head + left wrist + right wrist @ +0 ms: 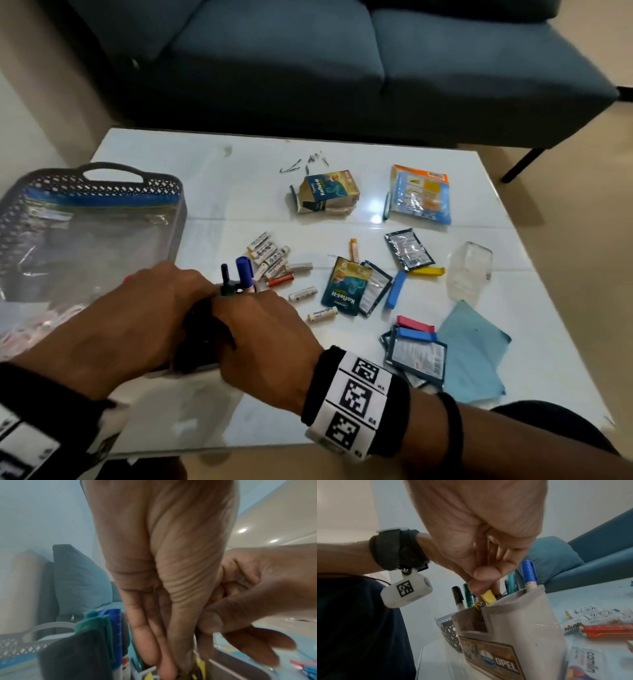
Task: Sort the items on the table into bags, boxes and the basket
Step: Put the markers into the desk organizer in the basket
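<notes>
A dark blue sofa [342, 65] stands behind the white glossy table [239, 192], its black leg [520, 164] resting on the beige floor [582, 178] at the right. In the left wrist view a blue-grey cushion [80, 580] with a small zipper pull leans at the sofa's end, and two round ceiling lights [242, 530] glow in the ceiling. A pale wall [347, 504] rises behind everything in the right wrist view.
</notes>
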`<action>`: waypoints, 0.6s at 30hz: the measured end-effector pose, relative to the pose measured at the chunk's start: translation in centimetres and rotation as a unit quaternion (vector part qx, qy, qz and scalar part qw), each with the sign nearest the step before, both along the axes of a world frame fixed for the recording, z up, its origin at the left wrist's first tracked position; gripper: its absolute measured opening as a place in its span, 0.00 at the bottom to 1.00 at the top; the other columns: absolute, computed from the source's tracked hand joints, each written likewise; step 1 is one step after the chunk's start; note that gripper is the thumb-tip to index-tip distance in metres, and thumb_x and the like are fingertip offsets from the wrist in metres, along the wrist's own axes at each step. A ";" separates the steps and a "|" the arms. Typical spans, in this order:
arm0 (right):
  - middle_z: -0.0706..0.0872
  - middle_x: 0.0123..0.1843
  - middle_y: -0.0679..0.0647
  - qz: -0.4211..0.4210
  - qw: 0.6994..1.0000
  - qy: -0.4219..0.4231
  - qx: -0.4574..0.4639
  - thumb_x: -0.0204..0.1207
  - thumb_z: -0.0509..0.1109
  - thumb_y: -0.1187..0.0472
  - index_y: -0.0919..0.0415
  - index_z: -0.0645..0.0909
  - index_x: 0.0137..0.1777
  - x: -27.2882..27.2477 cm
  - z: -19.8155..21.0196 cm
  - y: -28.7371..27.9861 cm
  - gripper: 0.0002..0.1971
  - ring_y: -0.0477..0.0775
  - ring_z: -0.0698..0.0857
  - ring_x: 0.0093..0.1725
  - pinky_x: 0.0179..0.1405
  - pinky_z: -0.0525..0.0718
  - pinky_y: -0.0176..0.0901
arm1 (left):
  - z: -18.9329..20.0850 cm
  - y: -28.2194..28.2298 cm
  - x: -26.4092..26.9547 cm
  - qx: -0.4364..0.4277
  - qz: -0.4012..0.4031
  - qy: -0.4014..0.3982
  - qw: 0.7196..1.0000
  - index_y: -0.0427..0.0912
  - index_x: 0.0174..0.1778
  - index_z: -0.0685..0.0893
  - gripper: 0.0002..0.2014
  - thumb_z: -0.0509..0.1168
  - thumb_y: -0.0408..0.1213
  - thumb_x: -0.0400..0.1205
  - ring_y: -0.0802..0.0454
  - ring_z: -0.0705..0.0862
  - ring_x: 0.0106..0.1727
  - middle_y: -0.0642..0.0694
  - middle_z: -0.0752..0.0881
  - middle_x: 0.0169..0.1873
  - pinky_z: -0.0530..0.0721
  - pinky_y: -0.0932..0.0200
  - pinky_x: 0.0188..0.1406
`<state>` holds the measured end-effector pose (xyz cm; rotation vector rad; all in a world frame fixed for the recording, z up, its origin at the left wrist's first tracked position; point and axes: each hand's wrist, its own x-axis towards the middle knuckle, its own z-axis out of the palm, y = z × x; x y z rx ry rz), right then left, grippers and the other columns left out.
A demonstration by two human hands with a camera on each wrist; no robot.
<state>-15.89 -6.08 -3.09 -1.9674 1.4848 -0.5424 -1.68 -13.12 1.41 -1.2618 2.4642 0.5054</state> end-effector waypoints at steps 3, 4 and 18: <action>0.88 0.45 0.63 0.008 1.000 -0.030 0.000 0.72 0.74 0.70 0.65 0.83 0.51 -0.5 -0.1 -0.2 0.09 0.68 0.85 0.42 0.35 0.77 0.48 | -1.0 -0.4 0.5 0.000 0.021 0.045 0.999 0.59 0.39 0.89 0.13 0.68 0.45 0.60 0.59 0.87 0.30 0.57 0.87 0.27 0.89 0.48 0.34; 0.88 0.45 0.62 0.009 0.999 -0.036 -0.006 0.73 0.75 0.69 0.65 0.83 0.52 -0.7 -0.1 -0.4 0.09 0.68 0.85 0.42 0.35 0.79 0.49 | -1.2 -0.7 0.6 -0.009 0.022 0.066 0.998 0.59 0.37 0.89 0.12 0.71 0.39 0.61 0.59 0.87 0.28 0.57 0.87 0.26 0.89 0.48 0.31; 0.93 0.43 0.48 -0.213 0.973 -0.042 -0.084 0.81 0.75 0.63 0.61 0.89 0.54 -17.0 -0.5 -1.6 0.05 0.43 0.92 0.40 0.43 0.93 0.47 | 1.3 -2.0 -8.2 -0.120 0.044 0.209 0.970 0.61 0.41 0.86 0.14 0.75 0.33 0.75 0.52 0.89 0.39 0.54 0.90 0.40 0.90 0.49 0.50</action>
